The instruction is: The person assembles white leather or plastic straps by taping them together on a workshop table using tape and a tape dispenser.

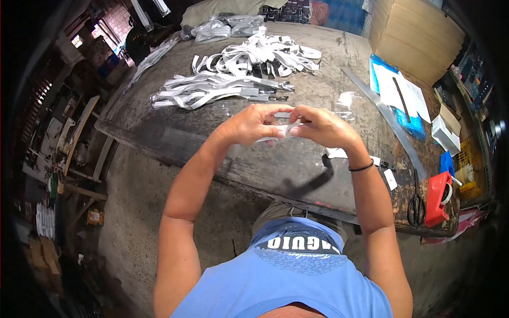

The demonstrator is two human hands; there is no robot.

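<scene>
Both of my hands meet above the near part of the worn table [175,123]. Between the fingers of my left hand [252,124] and my right hand [324,127] is a small white strip [287,129], pinched by both thumbs. Below my right hand a white and black strap [335,153] lies on the table, its dark part blurred toward the near edge. Beyond my hands lies a bundle of white straps [207,90] with grey ends, and behind it a looser heap of white straps [249,55].
At the right are a metal ruler [389,119], papers [400,93] on blue plastic, a small white box [445,134], black scissors [416,208] and a red tape dispenser [438,199]. A large cardboard box [416,37] stands behind, and plastic-wrapped bundles [228,27] lie at the back.
</scene>
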